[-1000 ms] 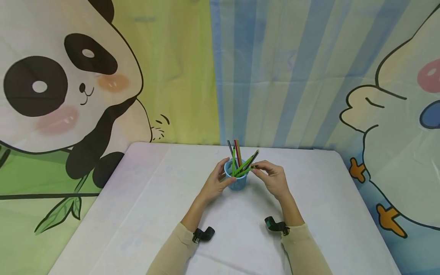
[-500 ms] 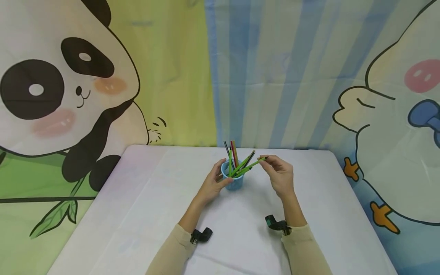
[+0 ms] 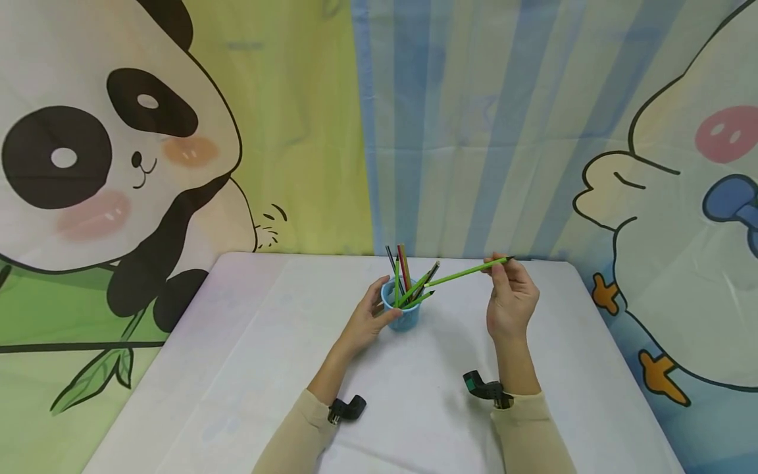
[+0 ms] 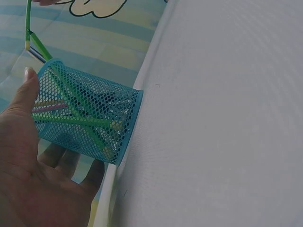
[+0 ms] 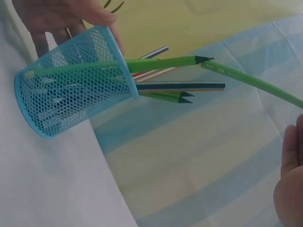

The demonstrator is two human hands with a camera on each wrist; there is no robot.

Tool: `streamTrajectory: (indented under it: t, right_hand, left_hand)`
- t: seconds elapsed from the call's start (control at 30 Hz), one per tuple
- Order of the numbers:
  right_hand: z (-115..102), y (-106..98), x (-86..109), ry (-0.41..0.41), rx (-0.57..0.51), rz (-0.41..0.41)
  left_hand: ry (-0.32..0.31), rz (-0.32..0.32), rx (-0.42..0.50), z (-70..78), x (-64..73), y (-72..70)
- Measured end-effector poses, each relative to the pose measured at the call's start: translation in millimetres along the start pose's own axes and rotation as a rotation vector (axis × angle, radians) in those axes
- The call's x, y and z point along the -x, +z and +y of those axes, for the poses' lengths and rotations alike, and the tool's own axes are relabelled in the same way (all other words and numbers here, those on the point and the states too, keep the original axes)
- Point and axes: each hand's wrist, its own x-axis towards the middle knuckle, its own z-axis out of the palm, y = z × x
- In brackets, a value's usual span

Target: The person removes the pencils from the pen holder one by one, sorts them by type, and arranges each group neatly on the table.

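A blue mesh pencil cup (image 3: 405, 321) stands upright on the table. My left hand (image 3: 362, 324) holds it from the left, thumb at the near side and fingers round the far side; the left wrist view shows the thumb (image 4: 27, 92) near the rim. Inside the cup (image 5: 78, 82) are several pencils, green, dark and reddish, sticking out at different angles. Up and to the right of the cup, my right hand (image 3: 512, 299) pinches a green pencil (image 3: 464, 272) near its dark tip. The pencil's other end is out past the rim, close to the pencils in the cup.
The white-covered table (image 3: 266, 368) reaches out on both sides of the arms. Behind it hangs a printed cloth backdrop (image 3: 450, 131) with a panda and stripes. Dark cameras (image 3: 347, 409) are strapped to both wrists.
My right hand has moved right and upward, drawing the green pencil out of the cup. The left hand has kept its hold on the cup.
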Motion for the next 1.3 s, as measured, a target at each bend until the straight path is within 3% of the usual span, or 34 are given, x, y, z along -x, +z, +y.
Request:
streamTrajectory:
  t: [0.37,0.6,0.83,1.07,1.3]
  right_hand:
    - [-3.3,-10.9,-5.4,0.03,0.068,0.094]
    - [1.7,-15.3,-3.7,0.054,0.086,0.098]
    - [6.0,-14.7,-2.7,0.007,0.158,0.054]
    - [7.1,-17.2,1.0,0.113,0.321,-0.035]
    - [12.3,-20.9,2.8,0.156,0.382,-0.084]
  left_hand:
    - [0.007,-0.006,-0.009,-0.5,-0.2,-0.2]
    - [-0.003,-0.008,0.01,1.2,-0.1,0.2]
    - [-0.003,-0.01,0.019,1.0,-0.3,-0.7]
    - [0.001,-0.013,0.002,0.3,-0.1,-1.2]
    - [-0.009,-0.019,0.001,0.0,-0.3,-1.2]
